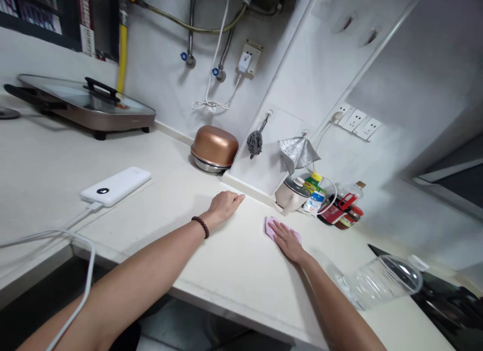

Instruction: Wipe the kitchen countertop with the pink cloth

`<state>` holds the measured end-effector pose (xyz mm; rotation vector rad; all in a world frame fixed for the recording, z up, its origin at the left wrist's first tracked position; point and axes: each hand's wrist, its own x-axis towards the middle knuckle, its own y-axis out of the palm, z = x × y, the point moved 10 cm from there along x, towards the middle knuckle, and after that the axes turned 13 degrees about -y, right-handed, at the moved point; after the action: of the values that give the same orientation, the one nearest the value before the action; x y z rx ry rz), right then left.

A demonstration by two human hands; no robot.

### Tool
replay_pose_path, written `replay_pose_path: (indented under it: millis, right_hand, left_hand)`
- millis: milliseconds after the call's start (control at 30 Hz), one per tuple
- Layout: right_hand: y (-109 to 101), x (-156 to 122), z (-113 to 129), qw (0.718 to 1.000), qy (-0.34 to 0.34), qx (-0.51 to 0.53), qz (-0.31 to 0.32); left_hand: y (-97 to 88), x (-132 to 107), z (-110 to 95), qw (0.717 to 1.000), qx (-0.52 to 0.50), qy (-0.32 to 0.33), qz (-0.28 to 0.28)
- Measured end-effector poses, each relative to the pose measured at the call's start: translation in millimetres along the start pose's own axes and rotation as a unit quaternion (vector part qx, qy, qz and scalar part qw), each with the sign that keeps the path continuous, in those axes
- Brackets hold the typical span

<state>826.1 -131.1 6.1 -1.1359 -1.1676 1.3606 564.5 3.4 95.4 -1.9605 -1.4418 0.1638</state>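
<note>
My right hand presses a folded pink cloth against the white countertop, its fingers stretched over the cloth. Part of the cloth is hidden under the palm. To the left, my left hand rests loosely fisted on the counter, thumb pointing toward the wall corner; nothing shows in it. A dark beaded bracelet circles the left wrist. Behind that hand sits an upturned copper-coloured bowl on a steel one. Beyond the cloth stands a small pale electric pot with a glass lid.
At right lies a large clear plastic bottle beside a black stove. Sauce bottles stand along the wall. At left are an electric pan and a white power bank, with its cable crossing my left forearm.
</note>
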Motion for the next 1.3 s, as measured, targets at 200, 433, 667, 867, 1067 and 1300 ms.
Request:
replay_pose_path:
  millis: [200, 433, 667, 867, 1067, 1300]
  right_hand:
    - [-5.8, 72.7, -23.4, 0.998, 0.061, -0.022, -0.002]
    - [-5.1, 80.4, -20.6, 0.998, 0.05, -0.035, -0.011]
    - [2.6, 25.3, -25.9, 0.999, -0.028, -0.016, -0.015]
    - [-6.5, 9.4, -86.9, 0.997, 0.04, -0.048, -0.043]
    - [-7.7, 33.8, -134.0, 0.993, 0.086, -0.065, -0.043]
    - [-3.8, 49.6, -173.8, 0.99, 0.115, -0.066, -0.038]
  left_hand:
    - [-2.6, 5.1, 9.2, 0.999, 0.041, -0.006, -0.001]
    - [-3.9, 7.3, 12.9, 0.997, 0.078, -0.008, 0.007]
    - [-4.5, 6.2, 14.3, 0.997, 0.072, -0.012, 0.013]
    - [5.9, 0.2, 8.4, 0.997, 0.067, -0.01, 0.041]
    - [4.6, 1.6, 9.9, 0.996, 0.073, -0.022, 0.043]
    - [6.6, 3.2, 12.5, 0.996, 0.073, -0.011, 0.054]
